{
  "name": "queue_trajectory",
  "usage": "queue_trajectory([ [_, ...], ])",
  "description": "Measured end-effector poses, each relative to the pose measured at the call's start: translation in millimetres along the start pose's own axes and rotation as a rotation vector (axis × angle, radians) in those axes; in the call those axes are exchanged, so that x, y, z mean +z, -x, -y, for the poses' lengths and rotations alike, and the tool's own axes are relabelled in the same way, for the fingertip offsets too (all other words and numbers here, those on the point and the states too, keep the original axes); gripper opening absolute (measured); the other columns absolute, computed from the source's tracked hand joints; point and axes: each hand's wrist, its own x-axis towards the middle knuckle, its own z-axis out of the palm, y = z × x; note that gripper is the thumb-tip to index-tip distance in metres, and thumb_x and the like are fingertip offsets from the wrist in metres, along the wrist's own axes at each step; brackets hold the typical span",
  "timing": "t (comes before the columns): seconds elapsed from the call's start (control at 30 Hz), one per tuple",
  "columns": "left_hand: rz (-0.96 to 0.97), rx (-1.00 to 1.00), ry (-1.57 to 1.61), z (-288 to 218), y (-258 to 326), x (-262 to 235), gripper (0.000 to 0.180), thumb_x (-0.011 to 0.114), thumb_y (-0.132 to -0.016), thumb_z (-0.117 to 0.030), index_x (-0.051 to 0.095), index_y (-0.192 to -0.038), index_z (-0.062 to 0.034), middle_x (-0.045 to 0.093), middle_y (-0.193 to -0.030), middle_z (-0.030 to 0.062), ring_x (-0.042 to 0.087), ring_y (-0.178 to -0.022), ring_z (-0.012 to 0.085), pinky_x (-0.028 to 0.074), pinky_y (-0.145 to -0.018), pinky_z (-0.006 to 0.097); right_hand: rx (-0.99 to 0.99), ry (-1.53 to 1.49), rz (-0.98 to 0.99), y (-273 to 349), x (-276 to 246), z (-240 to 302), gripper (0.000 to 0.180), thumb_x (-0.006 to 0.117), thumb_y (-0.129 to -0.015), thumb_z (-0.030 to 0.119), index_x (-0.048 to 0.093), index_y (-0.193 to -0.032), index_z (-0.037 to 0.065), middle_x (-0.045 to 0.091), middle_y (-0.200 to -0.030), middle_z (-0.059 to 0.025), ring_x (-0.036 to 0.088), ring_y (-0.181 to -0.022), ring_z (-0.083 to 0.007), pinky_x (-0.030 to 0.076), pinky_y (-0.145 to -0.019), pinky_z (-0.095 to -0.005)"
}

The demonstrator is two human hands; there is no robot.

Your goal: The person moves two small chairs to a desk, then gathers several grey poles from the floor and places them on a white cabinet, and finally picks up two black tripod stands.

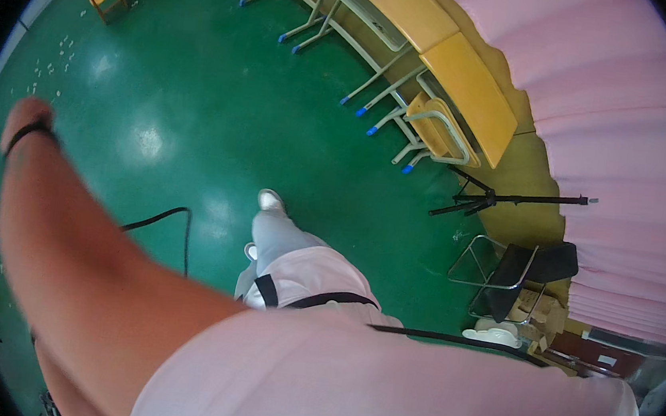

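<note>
Black cable [164, 214]: lying loose mid-way across the green floor [201, 75], well apart from the desks [416, 11]. Not touched yet, so nothing really done. Left hand [26, 110] stretched toward the floor's left edge, can't tell if clenched or loose. Right hand out of shot.

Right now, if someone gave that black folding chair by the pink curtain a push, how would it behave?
The chair would probably be light for its size: its frame looks like thin metal tubing. On the smooth, shiny green floor it would likely slide rather than grip. It stands tilted or part-folded, so a push might tip or fold it.
</note>
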Motion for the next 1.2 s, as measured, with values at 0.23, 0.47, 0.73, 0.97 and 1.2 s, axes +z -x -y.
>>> queue_trajectory([
  [0.23, -0.055, -0.023, -0.071, 118, -90, -82, 0.029, 0.046, -0.085, -0.021, 0.056, -0.109, -0.0102, 0.059, -0.109, 0.0157, 0.06, -0.094, 0.0302, 0.049, -0.076, 0.043, -0.159, 0.076, 0.198, -71, 98, 92, 0.037, 0.055, -0.074, 0.026, 0.062, -0.1, 0.001, 0.061, -0.101, -0.0202, 0.058, -0.097, -0.0318, 0.046, -0.085, -0.04],
  [0.47, 0.288, -0.099, 0.088, 301, -197, -164, 0.033, 0.049, -0.084, -0.034, 0.054, -0.109, -0.0114, 0.063, -0.099, 0.0058, 0.063, -0.071, 0.0251, 0.049, -0.054, 0.042, -0.107, 0.256, 0.07, -221, 141, 42, 0.032, 0.056, -0.073, 0.026, 0.065, -0.094, 0.004, 0.061, -0.102, -0.0205, 0.058, -0.097, -0.036, 0.047, -0.082, -0.0416],
  [0.73, -0.235, 0.285, 0.391, 273, -170, -314, 0.035, 0.055, -0.074, -0.031, 0.06, -0.097, -0.0057, 0.063, -0.086, 0.0131, 0.062, -0.071, 0.0265, 0.049, -0.054, 0.043, 0.226, 0.357, 0.329, -332, 183, -18, 0.023, 0.052, -0.078, 0.024, 0.058, -0.09, 0.006, 0.06, -0.078, -0.0052, 0.056, -0.059, -0.0172, 0.046, -0.048, -0.0351],
  [0.97, -0.245, 0.197, 0.346, 387, -226, -383, 0.03, 0.054, -0.074, -0.029, 0.06, -0.092, -0.005, 0.064, -0.083, 0.0125, 0.062, -0.067, 0.0254, 0.048, -0.055, 0.043, 0.21, 0.288, 0.335, -380, 277, 93, 0.023, 0.054, -0.076, 0.022, 0.058, -0.086, 0.001, 0.061, -0.075, -0.0063, 0.055, -0.058, -0.0183, 0.045, -0.048, -0.0346],
  [1.2, -0.19, 0.146, 0.338, 510, -378, -485, 0.026, 0.053, -0.074, -0.026, 0.061, -0.088, -0.0044, 0.064, -0.08, 0.0119, 0.062, -0.063, 0.0242, 0.048, -0.056, 0.043, 0.276, 0.265, 0.398, -486, 405, 170, 0.022, 0.055, -0.074, 0.022, 0.058, -0.078, 0.001, 0.061, -0.071, -0.0094, 0.055, -0.055, -0.0208, 0.042, -0.045, -0.0342],
])
